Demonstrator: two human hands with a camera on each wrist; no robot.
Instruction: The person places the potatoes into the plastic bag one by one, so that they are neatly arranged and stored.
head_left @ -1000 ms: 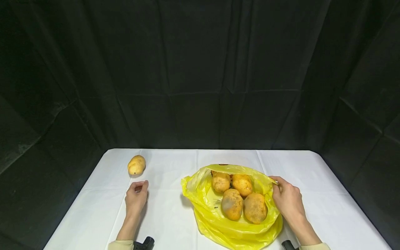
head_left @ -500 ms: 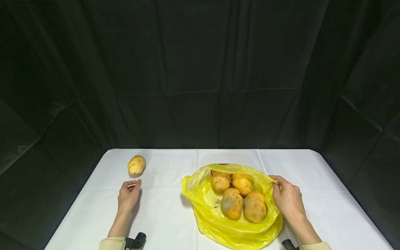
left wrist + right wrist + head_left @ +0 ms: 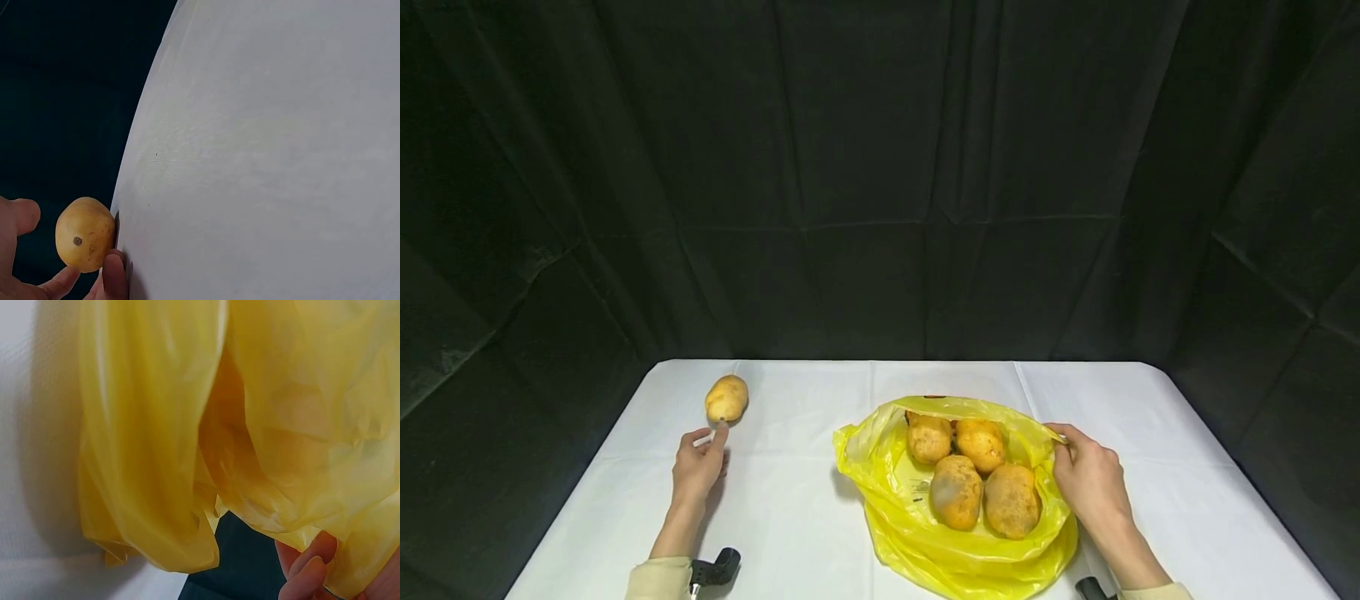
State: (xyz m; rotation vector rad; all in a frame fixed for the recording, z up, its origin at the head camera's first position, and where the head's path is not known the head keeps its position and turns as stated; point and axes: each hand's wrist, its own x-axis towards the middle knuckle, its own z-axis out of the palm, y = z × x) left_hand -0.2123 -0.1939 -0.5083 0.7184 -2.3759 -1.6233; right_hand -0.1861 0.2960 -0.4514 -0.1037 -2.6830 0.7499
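A single potato (image 3: 727, 397) lies on the white cloth toward the back left. My left hand (image 3: 695, 468) is just in front of it, thumb and fingers spread apart and nothing held. In the left wrist view the potato (image 3: 85, 234) shows between the thumb and the fingertips. On the right, my right hand (image 3: 1092, 479) pinches the rim of a yellow plastic bag (image 3: 910, 533), keeping its mouth wide. Inside the bag lie several potatoes (image 3: 956, 492). The right wrist view shows the bag's folds (image 3: 150, 437) with fingertips (image 3: 306, 575) at its edge.
A white cloth covers the table (image 3: 790, 500), with the bag right of its middle. Black curtain (image 3: 880, 167) stands behind the table's back edge and along both sides.
My left hand has moved left and forward toward the lone potato, and its fingers have spread. The right hand and the bag have stayed in place.
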